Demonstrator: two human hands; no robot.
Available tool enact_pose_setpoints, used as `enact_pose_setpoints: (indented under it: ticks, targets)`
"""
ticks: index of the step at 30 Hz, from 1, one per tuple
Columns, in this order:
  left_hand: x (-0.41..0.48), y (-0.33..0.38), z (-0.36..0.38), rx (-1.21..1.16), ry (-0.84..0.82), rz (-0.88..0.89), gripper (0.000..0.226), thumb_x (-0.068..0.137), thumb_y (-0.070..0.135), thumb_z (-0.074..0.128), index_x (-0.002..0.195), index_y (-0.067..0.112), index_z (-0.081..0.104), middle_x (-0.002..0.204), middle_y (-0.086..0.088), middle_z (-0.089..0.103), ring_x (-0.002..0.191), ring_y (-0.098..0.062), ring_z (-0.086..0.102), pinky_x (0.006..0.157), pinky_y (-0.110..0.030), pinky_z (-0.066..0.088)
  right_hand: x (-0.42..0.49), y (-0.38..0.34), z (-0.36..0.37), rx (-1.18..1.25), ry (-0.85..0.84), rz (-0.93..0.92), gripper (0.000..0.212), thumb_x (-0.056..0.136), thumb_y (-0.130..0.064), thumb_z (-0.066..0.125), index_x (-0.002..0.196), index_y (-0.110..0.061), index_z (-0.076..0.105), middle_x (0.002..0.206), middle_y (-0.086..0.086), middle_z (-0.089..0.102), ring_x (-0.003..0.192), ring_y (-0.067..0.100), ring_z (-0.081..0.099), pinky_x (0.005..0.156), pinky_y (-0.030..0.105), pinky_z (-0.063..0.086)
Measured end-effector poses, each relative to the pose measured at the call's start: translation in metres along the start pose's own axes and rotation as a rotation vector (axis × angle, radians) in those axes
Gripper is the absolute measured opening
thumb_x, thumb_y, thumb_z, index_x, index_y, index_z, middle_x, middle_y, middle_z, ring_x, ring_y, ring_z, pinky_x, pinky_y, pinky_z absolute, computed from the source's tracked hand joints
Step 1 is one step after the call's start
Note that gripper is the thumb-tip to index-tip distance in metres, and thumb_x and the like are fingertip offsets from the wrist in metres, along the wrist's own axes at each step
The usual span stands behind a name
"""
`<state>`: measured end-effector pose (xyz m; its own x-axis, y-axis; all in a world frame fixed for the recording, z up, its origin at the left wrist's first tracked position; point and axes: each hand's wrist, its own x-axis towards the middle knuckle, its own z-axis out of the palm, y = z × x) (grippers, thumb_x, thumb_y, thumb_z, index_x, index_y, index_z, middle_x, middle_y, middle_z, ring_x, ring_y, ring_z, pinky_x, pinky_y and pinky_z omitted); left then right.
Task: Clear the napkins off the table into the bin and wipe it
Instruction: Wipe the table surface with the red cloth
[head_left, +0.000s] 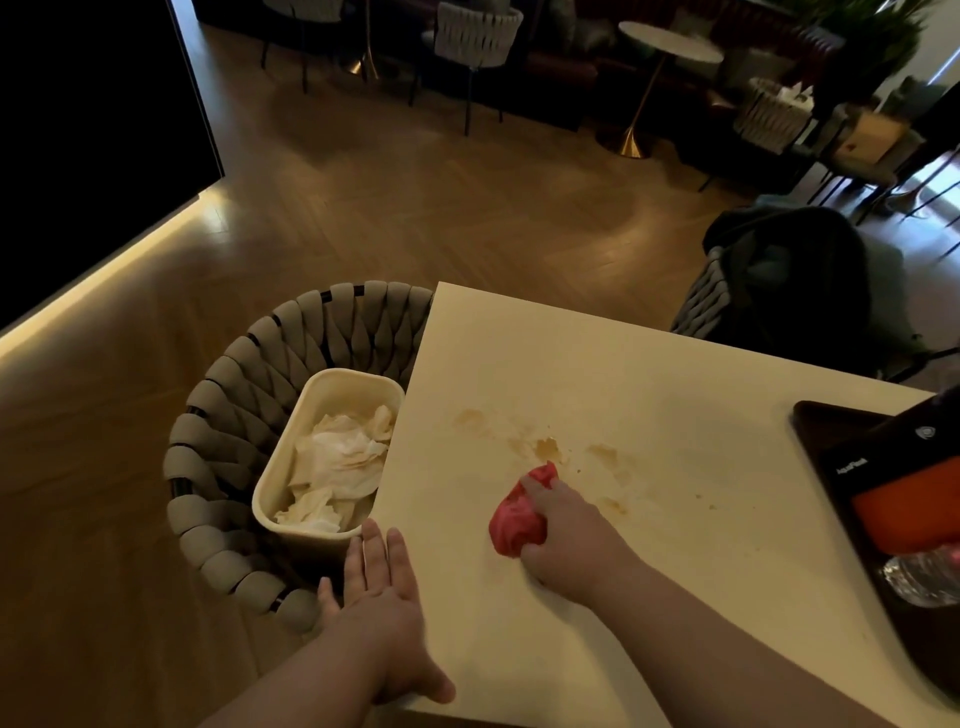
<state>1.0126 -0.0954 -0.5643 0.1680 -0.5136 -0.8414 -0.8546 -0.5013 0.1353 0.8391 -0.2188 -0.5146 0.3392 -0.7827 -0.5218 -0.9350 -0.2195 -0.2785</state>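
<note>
A cream table (649, 374) carries brownish stains (548, 448) near its middle. My right hand (563, 525) grips a bunched red cloth (511, 519) and presses it on the tabletop just below the stains. My left hand (379, 587) lies flat with straight fingers on the table's left edge, beside the bin. The cream bin (332, 387) stands on a woven chair left of the table and holds crumpled white napkins (337, 462). No napkins show on the tabletop.
The grey woven chair (234, 415) bearing the bin sits tight against the table's left side. A dark tray (831, 431) with a black-and-orange packet (904, 504) and a clear bottle (924, 577) occupies the table's right edge. Another chair with dark clothing (779, 280) stands behind.
</note>
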Motion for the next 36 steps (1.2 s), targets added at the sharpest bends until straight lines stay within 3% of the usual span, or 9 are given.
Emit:
enact_pose_setpoints:
  ticks: [4,9,14,22,25,28,32,34,36]
  targets:
    - [0.001,0.000,0.001,0.005,0.012,-0.013,0.168,0.058,0.074,0.083,0.138,0.005,-0.048,0.141,-0.019,-0.060,0.142,-0.040,-0.044,0.119,-0.066,-0.011,-0.025,0.030,-0.001,0.160,0.105,0.143,0.108,0.076,-0.054,0.064,0.162,-0.041,0.000,0.171,0.005,-0.002,0.156,0.032,0.008,0.122,0.047,0.023]
    - [0.001,0.000,0.002,0.016,0.039,-0.012,0.167,0.057,0.075,0.082,0.130,0.005,-0.051,0.138,-0.020,-0.060,0.143,-0.041,-0.042,0.120,-0.066,-0.009,-0.053,0.086,0.008,0.159,-0.024,0.501,0.148,0.058,-0.072,0.084,0.159,-0.035,-0.019,0.166,0.019,-0.022,0.154,0.046,-0.004,0.122,0.056,0.020]
    - [-0.003,0.001,0.001,0.018,0.060,-0.029,0.170,0.056,0.074,0.083,0.138,0.004,-0.048,0.145,-0.020,-0.057,0.144,-0.041,-0.041,0.120,-0.066,-0.007,-0.054,0.095,0.010,0.105,-0.149,0.496,0.143,0.063,-0.056,0.090,0.160,-0.041,-0.014,0.164,0.026,-0.021,0.151,0.054,-0.006,0.121,0.054,0.024]
    - [-0.019,0.036,-0.020,0.145,0.054,-0.164,0.163,0.061,0.067,0.085,0.150,0.000,-0.033,0.157,-0.029,-0.039,0.149,-0.048,-0.028,0.115,-0.077,-0.004,-0.046,0.096,0.007,0.064,-0.131,0.509,0.144,0.060,-0.056,0.093,0.160,-0.043,-0.009,0.165,0.027,-0.005,0.151,0.055,0.006,0.119,0.053,0.030]
    - [-0.027,0.072,-0.032,0.190,0.257,0.075,0.136,0.077,0.055,0.076,0.157,0.011,-0.024,0.165,-0.021,-0.028,0.154,-0.044,-0.018,0.120,-0.067,0.001,-0.045,0.098,0.008,0.077,-0.113,0.506,0.143,0.060,-0.053,0.094,0.160,-0.043,-0.009,0.166,0.026,-0.006,0.151,0.055,0.004,0.119,0.056,0.029]
    - [-0.021,0.108,-0.036,0.158,0.462,0.419,0.092,0.092,0.042,0.062,0.163,0.030,0.005,0.170,-0.006,0.003,0.153,-0.033,0.009,0.122,-0.051,0.020,-0.045,0.099,0.009,0.115,-0.113,0.508,0.142,0.061,-0.049,0.095,0.159,-0.043,-0.008,0.167,0.025,-0.010,0.152,0.055,-0.001,0.120,0.058,0.027]
    - [-0.010,0.140,-0.056,0.280,0.354,0.472,0.054,0.099,0.031,0.063,0.150,0.027,0.047,0.140,-0.002,0.049,0.120,-0.011,0.052,0.102,-0.028,0.049,-0.042,0.104,0.010,0.141,-0.119,0.504,0.143,0.060,-0.048,0.096,0.159,-0.045,-0.007,0.167,0.023,-0.012,0.152,0.053,-0.005,0.120,0.062,0.027]
    - [-0.002,0.147,-0.061,0.282,0.316,0.545,0.034,0.103,0.016,0.056,0.136,0.013,0.061,0.097,0.007,0.057,0.066,0.012,0.060,0.061,-0.001,0.045,-0.040,0.105,0.012,0.149,-0.110,0.504,0.144,0.059,-0.048,0.096,0.159,-0.046,-0.007,0.167,0.022,-0.013,0.152,0.053,-0.006,0.119,0.064,0.028]
    - [-0.002,0.151,-0.066,0.456,0.360,0.588,0.029,0.105,0.007,0.047,0.126,0.001,0.066,0.072,0.011,0.052,0.039,0.015,0.050,0.038,-0.004,0.034,-0.039,0.108,0.012,0.164,-0.113,0.508,0.143,0.060,-0.047,0.096,0.159,-0.046,-0.006,0.167,0.021,-0.015,0.152,0.052,-0.008,0.118,0.065,0.028]
